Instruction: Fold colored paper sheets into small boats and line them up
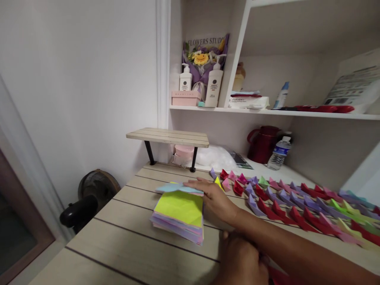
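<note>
A stack of coloured square papers [178,229] lies on the slatted wooden table, mostly purple and pink at its sides with a yellow sheet [179,208] on top. Above its far part a light blue sheet [173,188] is tilted up off the yellow one. My right hand [218,200] reaches across from the right, its fingers over the blue sheet's right end and gripping it; the thumb is hidden. Closer to me, under the right forearm, my left hand [242,257] is curled and slightly blurred. What it holds, if anything, is hidden.
Rows of folded paper boats [276,209] spread over the table's right side. A small raised wooden shelf [169,136] stands behind the stack. Farther back are a dark red jug [263,144] and a water bottle [279,153]. A black fan [95,190] is beyond the left edge.
</note>
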`<state>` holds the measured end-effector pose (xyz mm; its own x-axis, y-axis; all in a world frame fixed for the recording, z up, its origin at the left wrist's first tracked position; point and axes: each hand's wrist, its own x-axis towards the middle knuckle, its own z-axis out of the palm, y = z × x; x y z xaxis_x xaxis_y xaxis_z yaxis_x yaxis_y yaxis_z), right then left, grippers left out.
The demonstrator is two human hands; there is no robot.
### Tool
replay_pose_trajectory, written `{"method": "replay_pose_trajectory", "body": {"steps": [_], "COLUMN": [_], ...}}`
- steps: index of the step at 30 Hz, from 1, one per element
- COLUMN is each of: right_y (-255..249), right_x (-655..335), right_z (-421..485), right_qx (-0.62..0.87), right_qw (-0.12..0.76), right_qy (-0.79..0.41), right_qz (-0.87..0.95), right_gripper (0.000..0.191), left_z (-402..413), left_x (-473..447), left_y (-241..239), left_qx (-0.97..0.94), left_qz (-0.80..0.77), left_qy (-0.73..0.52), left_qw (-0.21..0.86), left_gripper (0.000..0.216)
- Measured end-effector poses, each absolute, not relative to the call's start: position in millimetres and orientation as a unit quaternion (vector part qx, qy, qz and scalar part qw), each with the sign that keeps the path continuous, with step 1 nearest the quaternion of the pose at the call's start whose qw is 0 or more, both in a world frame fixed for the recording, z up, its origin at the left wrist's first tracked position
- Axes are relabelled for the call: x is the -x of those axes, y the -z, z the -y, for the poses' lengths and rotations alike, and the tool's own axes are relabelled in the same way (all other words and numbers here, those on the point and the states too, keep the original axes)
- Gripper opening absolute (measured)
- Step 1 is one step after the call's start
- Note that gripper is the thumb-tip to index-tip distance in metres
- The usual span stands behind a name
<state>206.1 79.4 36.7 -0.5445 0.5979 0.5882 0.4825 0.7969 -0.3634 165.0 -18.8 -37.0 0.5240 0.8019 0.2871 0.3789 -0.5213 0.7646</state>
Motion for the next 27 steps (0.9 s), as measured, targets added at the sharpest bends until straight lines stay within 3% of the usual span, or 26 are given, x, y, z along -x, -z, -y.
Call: {"method": "replay_pose_trajectory", "body": {"steps": [5, 11, 27], "right_y": [-43, -23, -31], "right_x": [-203, -204, -216], "right_z": [-85, -69, -64], "right_qx": [0.311, 0.284, 0.284], "right_qw": [0.389, 0.212, 0.213], "right_qy": [-0.036, 0.013, -0.033], "right_qz": [0.867, 0.935, 0.934], "right_gripper": [0.058, 0.039, 0.036], "left_z": [19, 20, 21], "left_x": [-165, -164, -163], "left_y": [40, 41, 30], "left_qx": [-0.807, -0.802, -0.812], "left_qz": [-0.368, -0.358, -0.362], "left_qy": [-0.329, -0.357, -0.33], "left_qw": [0.325, 0.318, 0.316], "left_gripper": [0.039, 0.057, 0.042]}}
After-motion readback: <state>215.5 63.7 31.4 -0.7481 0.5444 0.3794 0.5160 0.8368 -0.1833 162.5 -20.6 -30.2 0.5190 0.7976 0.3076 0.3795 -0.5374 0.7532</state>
